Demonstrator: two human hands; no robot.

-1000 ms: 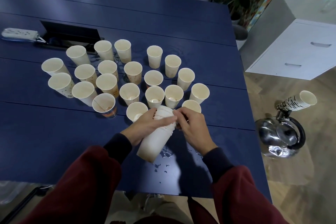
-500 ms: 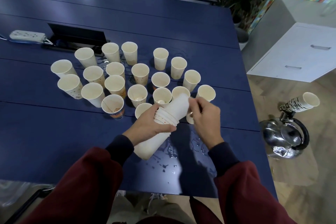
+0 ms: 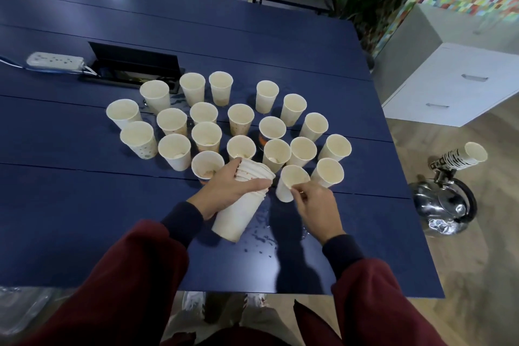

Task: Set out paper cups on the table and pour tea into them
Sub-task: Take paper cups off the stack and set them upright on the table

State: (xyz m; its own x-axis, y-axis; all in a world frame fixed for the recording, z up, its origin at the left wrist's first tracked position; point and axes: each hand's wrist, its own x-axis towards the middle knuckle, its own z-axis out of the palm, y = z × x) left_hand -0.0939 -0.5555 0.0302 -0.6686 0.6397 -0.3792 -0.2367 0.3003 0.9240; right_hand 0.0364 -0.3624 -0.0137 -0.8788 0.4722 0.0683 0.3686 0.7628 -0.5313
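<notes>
Paper cups (image 3: 241, 120) already cover the middle of the blue surface (image 3: 84, 205), a couple dozen or so standing upright. Left hand (image 3: 224, 191) is wrapped around a tilted stack of cups (image 3: 238, 211); right hand (image 3: 314, 205) pinches a single cup (image 3: 292, 181) at the near right edge of the cluster, looks like it's being set down. So setting out is mostly done, I'd guess. A few cups seem to have something at the bottom. Kettle (image 3: 443, 205) sits on the floor to the right. No readable labels anywhere.

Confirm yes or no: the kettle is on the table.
No, the kettle sits on the wooden floor to the right of the blue table.
</notes>
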